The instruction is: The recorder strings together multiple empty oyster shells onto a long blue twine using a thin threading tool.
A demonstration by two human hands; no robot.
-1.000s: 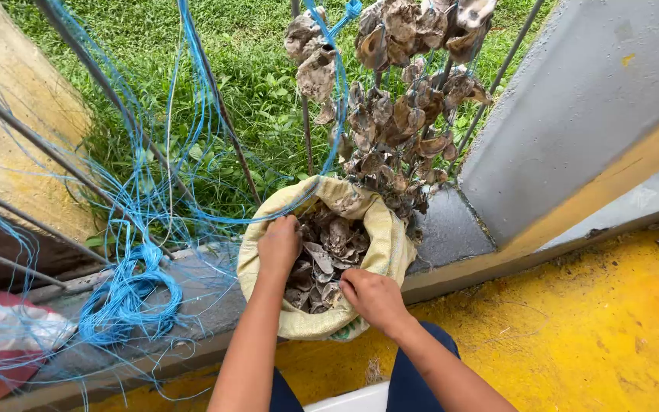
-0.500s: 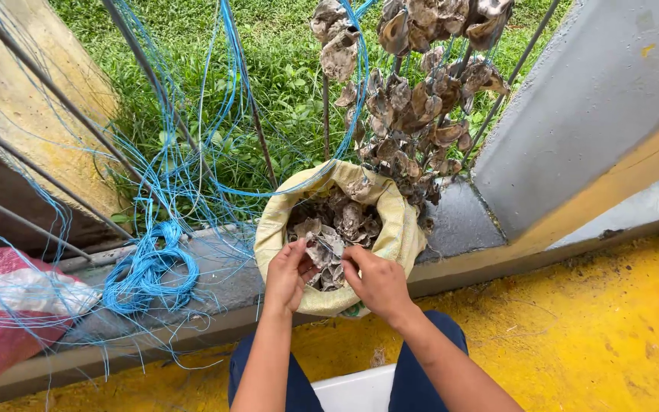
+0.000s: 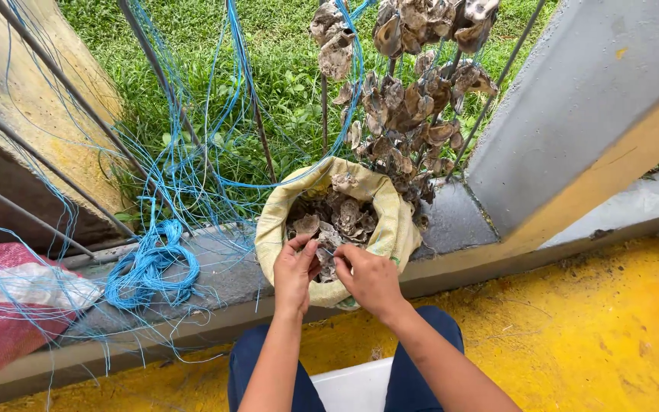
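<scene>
Both hands meet over the near rim of a yellow sack [image 3: 390,221] that sits on the grey concrete ledge [image 3: 215,278]. The left hand [image 3: 294,268] and right hand [image 3: 370,278] are close together, fingers pinched on an oyster shell [image 3: 325,259] between them at the sack's mouth. More shells [image 3: 341,217] fill the sack beyond the hands. Strung shells [image 3: 409,114] hang above; coiled blue twine [image 3: 150,263] lies left on the ledge.

Both forearms reach forward over knees, converging at near rim of sack [image 3: 390,229]. Left hand [image 3: 295,271] thumb up, fingers curled inward. Right hand [image 3: 371,278] knuckles up, fingertips pinched, touching left hand over sack mouth.
</scene>
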